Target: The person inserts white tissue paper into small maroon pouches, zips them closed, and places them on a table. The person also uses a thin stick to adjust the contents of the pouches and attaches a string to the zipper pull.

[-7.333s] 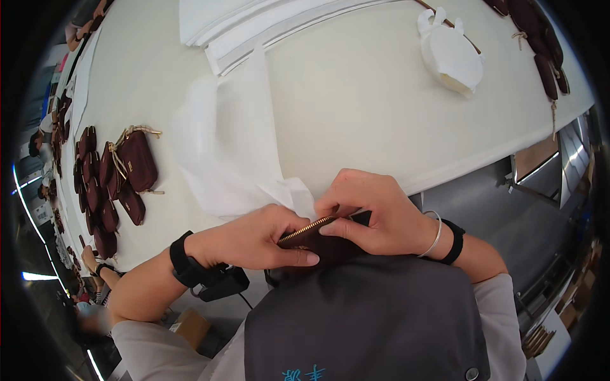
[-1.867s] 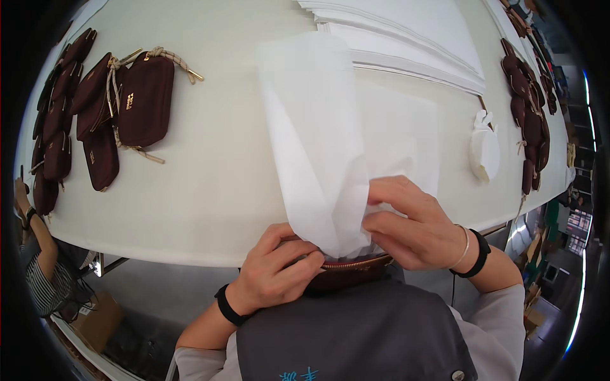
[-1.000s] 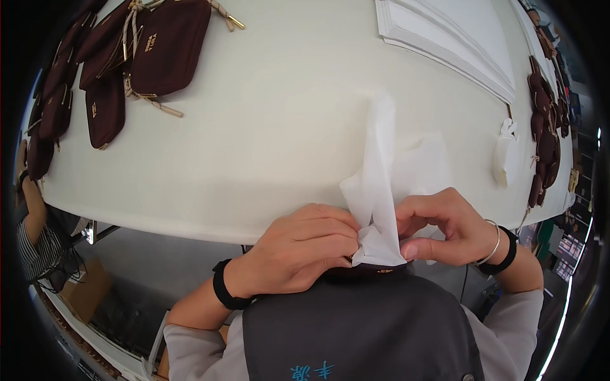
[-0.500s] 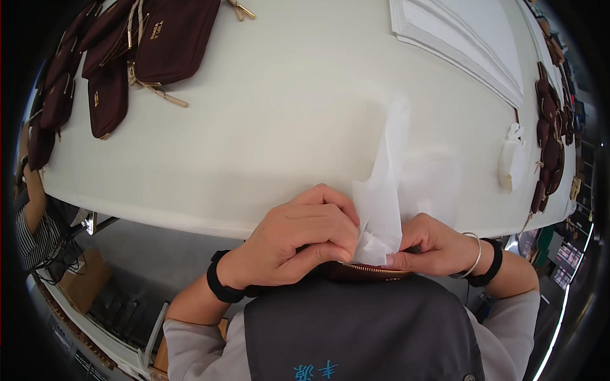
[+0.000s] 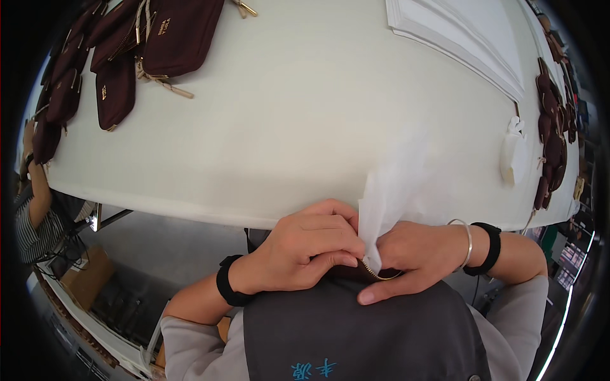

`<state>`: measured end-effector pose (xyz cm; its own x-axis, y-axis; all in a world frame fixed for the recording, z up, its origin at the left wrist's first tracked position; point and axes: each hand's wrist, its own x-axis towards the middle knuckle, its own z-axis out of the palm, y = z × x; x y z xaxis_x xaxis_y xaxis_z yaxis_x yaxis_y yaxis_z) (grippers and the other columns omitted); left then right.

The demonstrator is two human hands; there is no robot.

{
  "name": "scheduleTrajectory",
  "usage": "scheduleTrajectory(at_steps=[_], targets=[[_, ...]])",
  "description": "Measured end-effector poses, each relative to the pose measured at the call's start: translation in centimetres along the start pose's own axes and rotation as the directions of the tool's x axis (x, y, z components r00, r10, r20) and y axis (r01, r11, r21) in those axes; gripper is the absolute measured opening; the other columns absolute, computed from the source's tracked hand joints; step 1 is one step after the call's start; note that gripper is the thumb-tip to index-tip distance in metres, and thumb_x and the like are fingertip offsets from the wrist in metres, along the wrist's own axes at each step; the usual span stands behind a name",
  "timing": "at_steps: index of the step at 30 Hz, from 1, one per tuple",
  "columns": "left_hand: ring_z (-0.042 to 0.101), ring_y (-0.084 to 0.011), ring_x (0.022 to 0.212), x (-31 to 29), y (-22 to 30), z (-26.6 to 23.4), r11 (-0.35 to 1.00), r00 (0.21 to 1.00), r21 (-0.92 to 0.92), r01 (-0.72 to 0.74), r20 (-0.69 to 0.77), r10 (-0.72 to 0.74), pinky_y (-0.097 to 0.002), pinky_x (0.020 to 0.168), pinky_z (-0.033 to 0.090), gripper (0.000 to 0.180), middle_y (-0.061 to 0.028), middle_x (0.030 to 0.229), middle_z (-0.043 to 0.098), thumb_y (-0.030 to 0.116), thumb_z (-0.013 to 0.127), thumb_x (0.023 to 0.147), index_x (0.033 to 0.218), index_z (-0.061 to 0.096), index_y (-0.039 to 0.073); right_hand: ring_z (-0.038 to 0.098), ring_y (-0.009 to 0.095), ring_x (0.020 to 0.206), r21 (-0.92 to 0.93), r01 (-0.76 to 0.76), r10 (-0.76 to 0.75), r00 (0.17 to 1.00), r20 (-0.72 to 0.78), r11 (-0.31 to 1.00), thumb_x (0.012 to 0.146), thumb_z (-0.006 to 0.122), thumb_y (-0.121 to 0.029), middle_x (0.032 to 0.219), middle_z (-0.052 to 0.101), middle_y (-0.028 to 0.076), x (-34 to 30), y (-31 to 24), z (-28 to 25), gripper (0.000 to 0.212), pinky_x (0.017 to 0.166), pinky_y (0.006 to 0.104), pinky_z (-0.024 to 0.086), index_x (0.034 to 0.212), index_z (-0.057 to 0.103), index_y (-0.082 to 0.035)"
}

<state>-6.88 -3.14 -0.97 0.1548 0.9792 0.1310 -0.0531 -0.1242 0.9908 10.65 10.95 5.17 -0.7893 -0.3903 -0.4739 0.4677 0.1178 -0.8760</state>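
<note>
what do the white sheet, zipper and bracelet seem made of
White sheet: thin, matte, probably tissue paper, as it looks translucent. Zipper: likely gold-toned metal, with shiny teeth. Bracelet: perhaps polished metal, given its silvery gleam.

Tissue stands in the pouch before the table.

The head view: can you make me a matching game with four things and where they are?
Things
1. flat white sheet stack
2. thin round silver bracelet
3. brown cardboard box
4. thin white tissue paper

Places
A. lower left, below table level
B. at the zipper opening of the dark maroon fabric pouch
C. on the off-white table, upper right
D. around the wrist of the right hand

Pairs: 1-C, 2-D, 3-A, 4-B
</note>
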Motion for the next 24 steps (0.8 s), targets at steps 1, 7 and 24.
scheduleTrajectory(at_steps=[1,7,24], targets=[[0.064,-0.0286,0.097,-0.1,-0.1,0.0,1.000,1.000,0.015,-0.004,-0.002,0.004,-0.0363,0.082,0.052,0.012,-0.0021,0.090,0.069,0.001,0.076,0.080,0.090,0.070,0.005,0.053,0.031,0.066,-0.111,-0.111,0.118,0.991,0.059,0.988,0.097,0.067,-0.040,0.075,0.056,0.014,0.2,-0.6,0.0,0.046,0.063,0.0389,0.044,0.076,0.056,0.000],[0.059,-0.0235,0.112,1.4,-0.1,-0.9,0.974,0.967,-0.220,-0.050,-0.254,-0.008,-0.0380,0.097,0.050,0.017,-0.0087,0.111,0.063,0.011,0.071,0.093,0.106,0.064,0.003,0.046,0.021,0.055,0.072,0.069,-0.021,0.850,-0.526,0.995,0.098,0.066,-0.026,0.062,0.051,0.008,-0.8,0.8,1.6,0.035,0.055,0.0367,0.039,0.077,0.055,-0.001],[0.046,-0.0210,0.135,1.9,-0.6,3.7,0.992,0.959,-0.103,0.077,-0.266,-0.102,-0.0357,0.114,0.033,0.076,-0.0157,0.148,0.046,0.010,0.068,0.095,0.156,0.025,-0.001,0.065,0.030,0.064,-0.214,-0.142,0.020,0.872,-0.489,0.967,0.079,0.065,-0.021,0.072,0.065,0.021,-3.2,-2.0,-2.7,0.027,0.057,0.0398,0.048,0.084,0.062,0.006]])
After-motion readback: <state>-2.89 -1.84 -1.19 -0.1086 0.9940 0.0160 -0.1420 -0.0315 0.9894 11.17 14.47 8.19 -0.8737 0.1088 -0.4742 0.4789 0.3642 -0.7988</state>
